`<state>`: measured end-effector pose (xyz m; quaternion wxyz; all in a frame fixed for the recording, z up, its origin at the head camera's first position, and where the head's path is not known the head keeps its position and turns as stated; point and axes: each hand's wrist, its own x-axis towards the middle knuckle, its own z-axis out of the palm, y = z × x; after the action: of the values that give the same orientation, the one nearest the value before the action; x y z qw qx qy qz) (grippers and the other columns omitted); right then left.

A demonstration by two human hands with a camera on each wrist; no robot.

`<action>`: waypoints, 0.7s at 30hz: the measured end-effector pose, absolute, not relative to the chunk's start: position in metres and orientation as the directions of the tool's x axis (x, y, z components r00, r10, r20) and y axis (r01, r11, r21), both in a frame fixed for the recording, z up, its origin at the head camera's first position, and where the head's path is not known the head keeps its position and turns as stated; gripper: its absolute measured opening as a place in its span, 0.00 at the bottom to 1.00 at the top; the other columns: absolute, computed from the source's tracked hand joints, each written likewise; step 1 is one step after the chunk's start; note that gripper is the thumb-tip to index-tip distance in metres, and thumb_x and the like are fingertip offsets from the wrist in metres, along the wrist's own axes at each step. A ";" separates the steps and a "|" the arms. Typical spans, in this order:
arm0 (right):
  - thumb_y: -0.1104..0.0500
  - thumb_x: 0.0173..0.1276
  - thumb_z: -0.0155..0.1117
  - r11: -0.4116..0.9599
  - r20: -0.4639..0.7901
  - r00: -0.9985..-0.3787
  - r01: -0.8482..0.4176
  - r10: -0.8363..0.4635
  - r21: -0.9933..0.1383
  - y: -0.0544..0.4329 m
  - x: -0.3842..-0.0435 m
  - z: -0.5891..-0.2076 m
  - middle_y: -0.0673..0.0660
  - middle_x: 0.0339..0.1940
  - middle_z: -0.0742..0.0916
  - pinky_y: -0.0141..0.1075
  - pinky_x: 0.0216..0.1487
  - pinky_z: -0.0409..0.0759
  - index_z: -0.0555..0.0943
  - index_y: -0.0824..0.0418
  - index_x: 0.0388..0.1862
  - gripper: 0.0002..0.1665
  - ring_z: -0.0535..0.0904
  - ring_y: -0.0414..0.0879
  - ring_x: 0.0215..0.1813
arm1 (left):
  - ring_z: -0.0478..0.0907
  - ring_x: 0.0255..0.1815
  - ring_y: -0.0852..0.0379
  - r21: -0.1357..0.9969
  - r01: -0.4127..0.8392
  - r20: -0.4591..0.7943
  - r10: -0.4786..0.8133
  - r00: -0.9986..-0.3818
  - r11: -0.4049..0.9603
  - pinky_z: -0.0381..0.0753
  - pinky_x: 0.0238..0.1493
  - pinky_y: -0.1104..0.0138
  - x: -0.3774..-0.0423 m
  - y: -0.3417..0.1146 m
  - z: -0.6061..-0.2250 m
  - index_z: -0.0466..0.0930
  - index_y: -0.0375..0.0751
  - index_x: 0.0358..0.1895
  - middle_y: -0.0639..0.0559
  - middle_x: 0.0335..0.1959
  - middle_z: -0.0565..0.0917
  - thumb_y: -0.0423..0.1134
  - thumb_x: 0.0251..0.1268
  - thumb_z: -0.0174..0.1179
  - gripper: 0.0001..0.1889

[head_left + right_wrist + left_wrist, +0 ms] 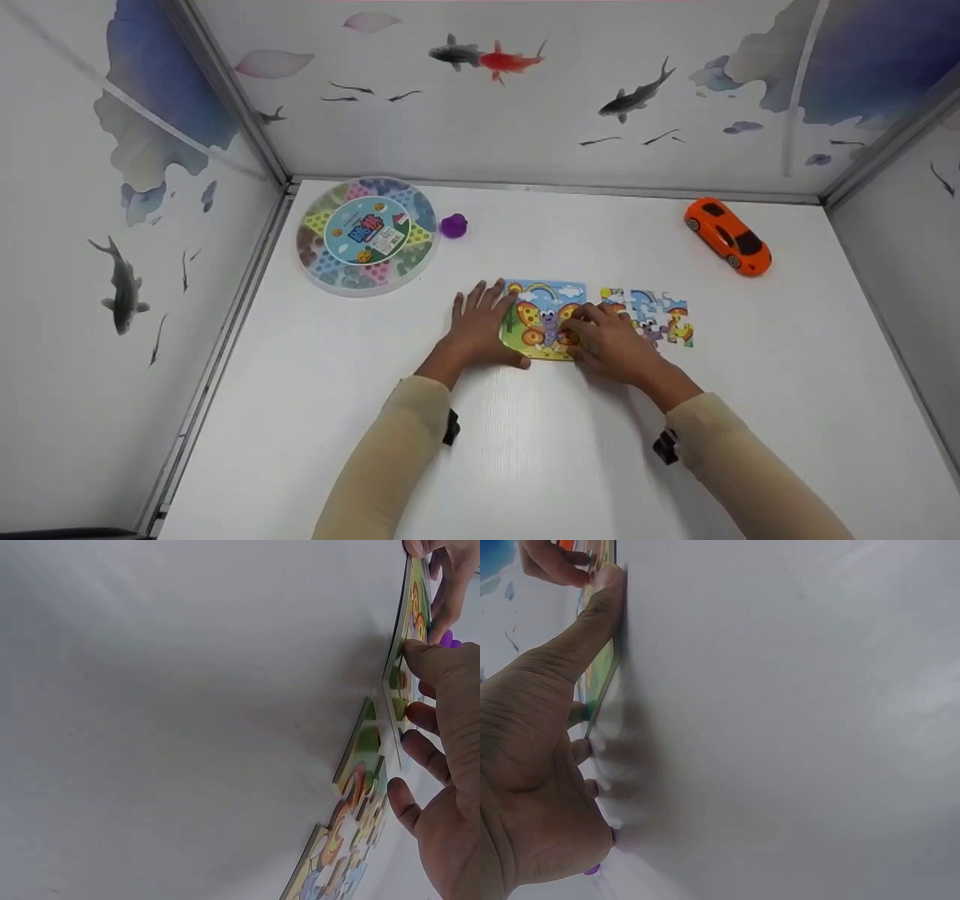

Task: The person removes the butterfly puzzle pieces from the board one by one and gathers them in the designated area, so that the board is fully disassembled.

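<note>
A puzzle board (551, 341) with a butterfly picture lies flat on the white table. At its left side is my left hand (480, 330), fingers spread, with the thumb (600, 604) along the near edge and the index finger at the left edge. My right hand (616, 345) is over the board's right part, with thumb (427, 656) and index fingertip touching the picture. I cannot tell whether a piece sits between them. Just right of that hand lie loose puzzle pieces (680, 322) in a loosely joined cluster, partly hidden by it in the head view.
A round game box (315, 281) with a colourful star pattern stands at the back left, beside a small purple toy (454, 226). An orange toy car (727, 236) stands at the back right. Printed wall panels (525, 142) border the table at the back and sides.
</note>
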<state>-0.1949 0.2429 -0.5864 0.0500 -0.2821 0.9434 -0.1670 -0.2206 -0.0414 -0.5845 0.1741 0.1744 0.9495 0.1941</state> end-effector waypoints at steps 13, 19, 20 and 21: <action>0.60 0.76 0.75 0.791 -0.058 -0.842 -0.477 -0.536 -0.382 0.234 -0.200 -0.582 0.59 0.64 0.82 0.66 0.65 0.76 0.84 0.51 0.75 0.30 0.75 0.58 0.63 | 0.35 0.96 0.42 0.403 0.270 -0.278 0.398 -0.874 0.874 0.37 0.93 0.36 -0.223 -0.041 -0.587 0.49 0.56 0.93 0.51 0.96 0.43 0.72 0.53 0.80 0.68; 0.63 0.73 0.76 0.790 -0.060 -0.841 -0.478 -0.538 -0.384 0.233 -0.202 -0.582 0.59 0.63 0.81 0.65 0.63 0.78 0.85 0.51 0.73 0.30 0.74 0.58 0.61 | 0.35 0.96 0.42 0.407 0.270 -0.280 0.400 -0.873 0.873 0.37 0.93 0.36 -0.223 -0.042 -0.586 0.49 0.56 0.93 0.51 0.96 0.43 0.72 0.53 0.80 0.69; 0.62 0.73 0.77 0.789 -0.061 -0.840 -0.477 -0.538 -0.387 0.233 -0.202 -0.582 0.59 0.62 0.81 0.65 0.64 0.76 0.85 0.51 0.72 0.29 0.74 0.58 0.61 | 0.35 0.96 0.41 0.412 0.269 -0.279 0.401 -0.872 0.871 0.36 0.92 0.35 -0.222 -0.042 -0.586 0.49 0.55 0.93 0.51 0.96 0.43 0.71 0.53 0.80 0.68; 0.62 0.73 0.77 0.789 -0.062 -0.840 -0.476 -0.538 -0.389 0.232 -0.202 -0.583 0.59 0.62 0.81 0.65 0.64 0.75 0.86 0.50 0.71 0.28 0.74 0.58 0.61 | 0.35 0.96 0.41 0.417 0.269 -0.277 0.403 -0.872 0.868 0.36 0.92 0.35 -0.221 -0.042 -0.586 0.49 0.55 0.93 0.51 0.96 0.43 0.71 0.53 0.81 0.68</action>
<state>-0.2019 0.2323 -0.5827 0.0849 -0.2694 0.9418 -0.1822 -0.2214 -0.0421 -0.5857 0.1806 0.1769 0.9495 0.1857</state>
